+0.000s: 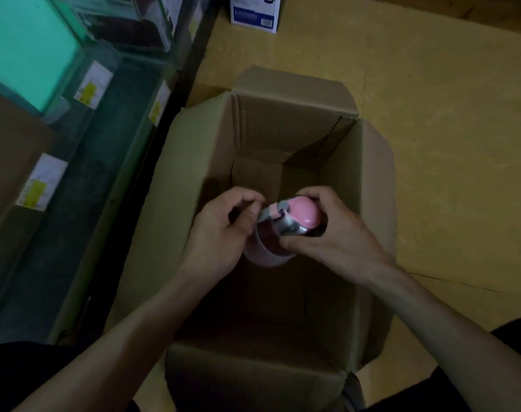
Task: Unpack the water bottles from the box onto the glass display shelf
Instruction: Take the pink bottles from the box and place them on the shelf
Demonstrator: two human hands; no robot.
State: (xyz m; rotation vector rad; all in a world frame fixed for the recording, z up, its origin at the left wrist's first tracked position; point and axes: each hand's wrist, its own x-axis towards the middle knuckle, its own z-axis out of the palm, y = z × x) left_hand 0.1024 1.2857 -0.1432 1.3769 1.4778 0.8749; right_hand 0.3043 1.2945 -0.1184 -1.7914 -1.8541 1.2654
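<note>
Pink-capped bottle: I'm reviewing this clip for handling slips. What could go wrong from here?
1. The right hand grips the bottle near its pink cap, and the left hand seems only to pinch at its side. It could slip and drop back into the box below.
2. The glass display shelf sits close beside the box, so swinging the bottle over might knock the glass or the price tags.

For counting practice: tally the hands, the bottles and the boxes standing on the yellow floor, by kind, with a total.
Hands: 2 (left hand, right hand)
Bottle: 1
Boxes: 2 (brown box, white box)
Total: 5
</note>
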